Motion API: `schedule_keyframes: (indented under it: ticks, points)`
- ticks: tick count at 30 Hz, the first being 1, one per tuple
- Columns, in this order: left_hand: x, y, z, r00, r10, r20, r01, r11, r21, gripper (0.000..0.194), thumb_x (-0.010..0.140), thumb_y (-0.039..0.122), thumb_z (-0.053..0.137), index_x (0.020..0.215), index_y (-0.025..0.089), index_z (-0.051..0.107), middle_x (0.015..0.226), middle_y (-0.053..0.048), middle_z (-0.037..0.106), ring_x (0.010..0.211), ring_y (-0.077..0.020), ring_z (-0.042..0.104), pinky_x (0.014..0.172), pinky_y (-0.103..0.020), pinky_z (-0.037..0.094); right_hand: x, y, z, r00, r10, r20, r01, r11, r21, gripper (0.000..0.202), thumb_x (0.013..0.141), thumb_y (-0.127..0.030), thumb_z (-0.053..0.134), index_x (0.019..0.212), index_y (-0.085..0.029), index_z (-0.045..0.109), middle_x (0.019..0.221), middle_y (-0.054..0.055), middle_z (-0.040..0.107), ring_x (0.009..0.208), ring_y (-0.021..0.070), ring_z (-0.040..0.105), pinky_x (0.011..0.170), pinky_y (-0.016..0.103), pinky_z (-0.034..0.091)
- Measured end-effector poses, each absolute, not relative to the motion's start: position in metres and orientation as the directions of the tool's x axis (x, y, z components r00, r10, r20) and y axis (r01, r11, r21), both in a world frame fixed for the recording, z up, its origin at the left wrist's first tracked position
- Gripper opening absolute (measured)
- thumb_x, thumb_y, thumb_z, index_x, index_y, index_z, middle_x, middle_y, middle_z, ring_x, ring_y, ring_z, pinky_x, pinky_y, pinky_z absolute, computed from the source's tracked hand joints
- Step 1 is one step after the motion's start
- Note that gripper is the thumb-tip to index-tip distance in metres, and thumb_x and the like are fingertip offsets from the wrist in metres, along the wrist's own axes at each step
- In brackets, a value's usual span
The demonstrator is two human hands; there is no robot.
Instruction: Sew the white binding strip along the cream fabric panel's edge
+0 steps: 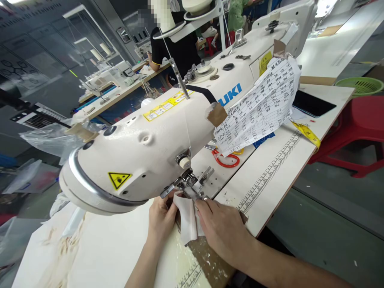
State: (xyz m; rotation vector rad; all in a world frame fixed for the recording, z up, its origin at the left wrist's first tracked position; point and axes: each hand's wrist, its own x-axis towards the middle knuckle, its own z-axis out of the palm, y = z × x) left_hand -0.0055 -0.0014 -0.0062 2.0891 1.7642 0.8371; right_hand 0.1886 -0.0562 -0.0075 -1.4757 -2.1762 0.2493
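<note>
1. Fabric [187, 222]: pale piece, folded, at the presser foot [195, 190] of the machine [162, 132]; near end hangs toward the wearer.
2. Left hand [163, 218]: closed, thumb and fingers pinching fabric's left edge; fingertips partly hidden under machine head.
3. Right hand [223, 230]: fingers bent, tips on fabric's right edge close by the foot; can't tell if pinching or only pressing.
4. Table [117, 248]: white, under both hands; printed ruler [267, 174] runs along its near side, right of right hand.
5. Scissors [226, 163]: red handles, on table behind the foot, partly under the paper [258, 108].
6. Paper: handwritten figures, taped to machine arm.
7. Phone [313, 104]: dark, flat on table, right of paper. Tape measure [307, 134]: yellow, draped at table edge.
8. Stool [357, 128]: red, right of table; green basket [360, 89] behind it.
9. Co-worker [172, 50]: black top, seated beyond machine.
</note>
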Motion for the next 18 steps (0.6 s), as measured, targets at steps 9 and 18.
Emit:
schedule_keyframes:
  ticks: [9,18]
  points:
    - [-0.011,-0.003,-0.011,0.289,0.837,0.465,0.824,-0.465,0.323,0.014,0.091,0.028,0.054,0.086,0.023,0.065,0.090,-0.002,0.074,0.083,-0.0198,0.068,0.072,-0.031,0.051,0.187,-0.055,-0.005,-0.312,0.923,0.225,0.839,0.379,-0.390,0.023,0.092,-0.010,0.057,0.114,-0.016,0.056,0.085,0.005,0.068,0.066,0.0238,0.069,0.050,0.034,0.052]
    - [-0.009,-0.006,0.007,0.601,0.676,0.427,0.691,-0.708,0.149,0.028,0.090,0.006,0.044,0.108,0.019,0.061,0.105,-0.009,0.066,0.094,-0.0203,0.063,0.079,-0.033,0.054,0.204,-0.078,-0.002,-0.241,0.928,0.284,0.747,0.364,-0.557,0.029,0.088,-0.007,0.050,0.114,-0.019,0.054,0.088,0.005,0.072,0.065,0.0231,0.070,0.052,0.031,0.047]
